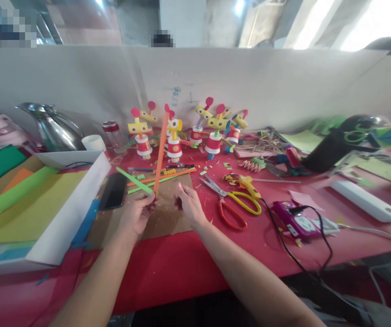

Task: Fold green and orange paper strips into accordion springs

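1. Red covering [178, 268] spreads over the table's near part, with brown cardboard [171, 220] laid on it beneath the hands, perhaps to spare it from scraps.
2. Left hand [138, 213]: thumb and fingers pinch an orange strip [162, 152] and a green strip [133, 179] where their ends meet, apparently to keep that joint steady; the long ends fan out, orange toward the far side, green toward the far left.
3. Right hand [191, 206]: fingers curled, thumb up, just right of the strips and apart from them. I cannot tell whether anything sits inside the fingers.
4. Left of the cardboard, a phone [113, 190] lies flat; right of it, scissors [236, 204] lie open, handles toward the near right, probably for easy pick-up.
5. Just beyond the scissors rests a yellow glue gun [249, 185], its cord trailing toward the near right.
6. Farther back, paper-cup figures [144, 146] stand grouped before a pale partition [96, 77], seemingly parked there to leave working room.
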### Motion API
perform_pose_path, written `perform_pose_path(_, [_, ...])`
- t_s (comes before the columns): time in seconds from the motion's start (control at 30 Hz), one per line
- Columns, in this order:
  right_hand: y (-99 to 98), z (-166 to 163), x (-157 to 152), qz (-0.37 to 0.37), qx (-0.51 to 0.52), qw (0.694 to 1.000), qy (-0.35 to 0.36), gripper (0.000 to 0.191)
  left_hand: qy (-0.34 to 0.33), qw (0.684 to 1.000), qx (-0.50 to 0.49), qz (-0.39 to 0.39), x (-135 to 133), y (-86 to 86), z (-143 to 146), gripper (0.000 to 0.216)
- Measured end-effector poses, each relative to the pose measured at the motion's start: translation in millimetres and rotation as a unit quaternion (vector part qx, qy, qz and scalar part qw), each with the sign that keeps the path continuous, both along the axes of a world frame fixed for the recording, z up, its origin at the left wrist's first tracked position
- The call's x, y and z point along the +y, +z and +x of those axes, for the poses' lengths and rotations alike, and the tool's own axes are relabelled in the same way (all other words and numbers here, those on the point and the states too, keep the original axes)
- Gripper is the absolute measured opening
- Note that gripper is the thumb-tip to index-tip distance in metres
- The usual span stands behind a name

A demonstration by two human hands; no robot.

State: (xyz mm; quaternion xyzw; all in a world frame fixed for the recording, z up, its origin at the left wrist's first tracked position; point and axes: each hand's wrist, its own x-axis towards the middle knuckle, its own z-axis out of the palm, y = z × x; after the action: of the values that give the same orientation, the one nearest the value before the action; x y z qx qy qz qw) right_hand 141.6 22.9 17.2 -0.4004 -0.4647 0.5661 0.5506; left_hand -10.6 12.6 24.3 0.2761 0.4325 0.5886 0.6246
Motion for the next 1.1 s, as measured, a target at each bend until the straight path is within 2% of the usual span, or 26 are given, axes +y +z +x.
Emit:
perform_pose_path(0.1, [0.9,-2,-1,0.02,-0.007,1.0,-0.005,0.046,0.02,0.999,0.035,0.031,-2,1.1,3,0.018])
perform_pose_path(0.23, [3.9,-5,-5,0.077,0.0,0.996,0.041,0.027,0.005,0.995,0.083,0.052,-6,1.5,8,0.019])
perform_pose_path(0.37, [4.2,-4,-7,0.068,-0.019,0.997,0.033,0.019,-0.012,0.99,0.124,0.058,-7,-0.8,10,0.018])
perform_pose_path(0.53, [5.9,-3,-7,0.024,0.017,0.999,0.035,0.017,-0.011,0.977,0.2,0.066,-8,1.5,8,0.021])
perform_pose_path(0.67, [8.7,1,-2,-0.004,0.051,0.999,-0.015,0.018,-0.007,0.953,0.293,0.08,-8,4.1,5,0.022])
perform_pose_path(0.8, [11.2,14,9,-0.03,0.122,0.988,-0.086,0.02,-0.038,0.943,0.322,0.075,-4,0.9,-5,0.028])
perform_pose_path(1.1, [18.0,48,30,-0.006,0.255,0.934,-0.251,0.02,-0.073,0.938,0.338,0.036,-1,9.8,-21,0.029])
